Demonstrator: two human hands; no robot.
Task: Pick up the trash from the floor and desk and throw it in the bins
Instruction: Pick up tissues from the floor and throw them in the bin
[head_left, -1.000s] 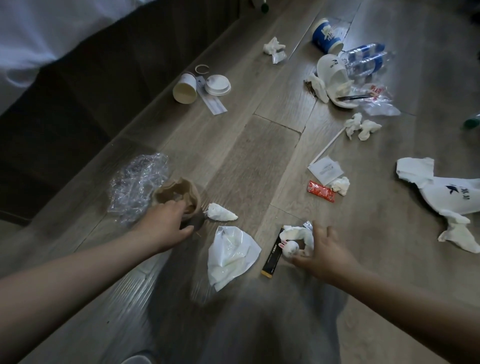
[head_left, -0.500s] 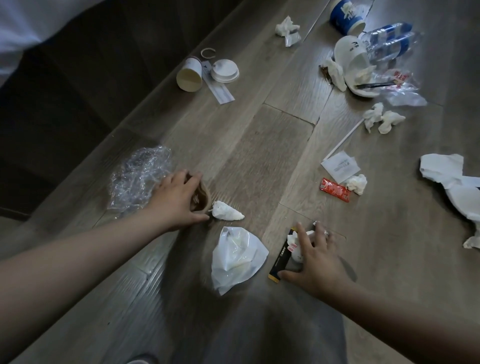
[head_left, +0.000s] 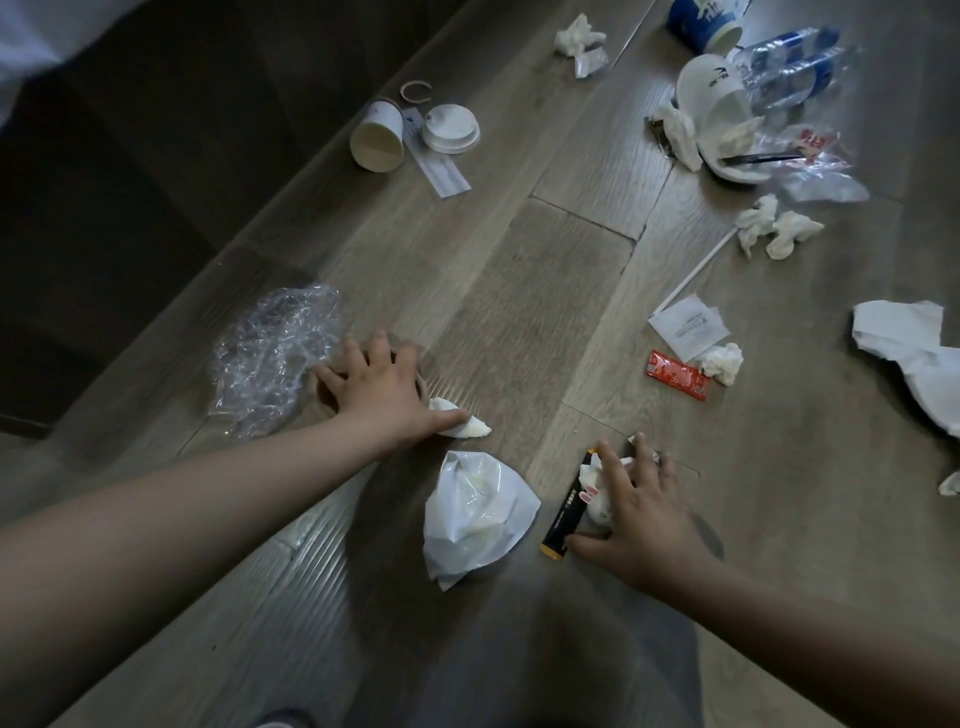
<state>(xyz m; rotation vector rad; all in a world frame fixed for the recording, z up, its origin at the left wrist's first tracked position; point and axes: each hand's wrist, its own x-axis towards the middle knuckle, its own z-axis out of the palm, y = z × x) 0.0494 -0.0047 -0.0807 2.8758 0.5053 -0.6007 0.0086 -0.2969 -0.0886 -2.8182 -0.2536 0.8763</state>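
Observation:
Trash lies scattered on a wood floor. My left hand (head_left: 382, 397) lies over a crumpled brown paper cup (head_left: 323, 396), fingers draped round its far edge, thumb stretched onto a small white tissue (head_left: 470, 427). Crinkled clear plastic (head_left: 270, 358) sits just left of that hand. My right hand (head_left: 641, 519) covers a white printed wrapper (head_left: 592, 480), fingers curled over it, thumb at the lower end of a black stick packet (head_left: 563, 519). Between the two hands lies a crumpled white plastic bag (head_left: 475, 514).
Further off lie a tipped paper cup (head_left: 378, 137) with its lid (head_left: 451, 127), a red sachet (head_left: 677, 374), tissue wads (head_left: 776, 228), a white bowl (head_left: 717, 111), plastic bottles (head_left: 795, 62) and a white paper bag (head_left: 914, 348). Dark furniture (head_left: 104, 208) borders the left.
My left hand closed down over the brown cup and its thumb reached onto the white tissue. My right hand slid over the white wrapper and the black packet.

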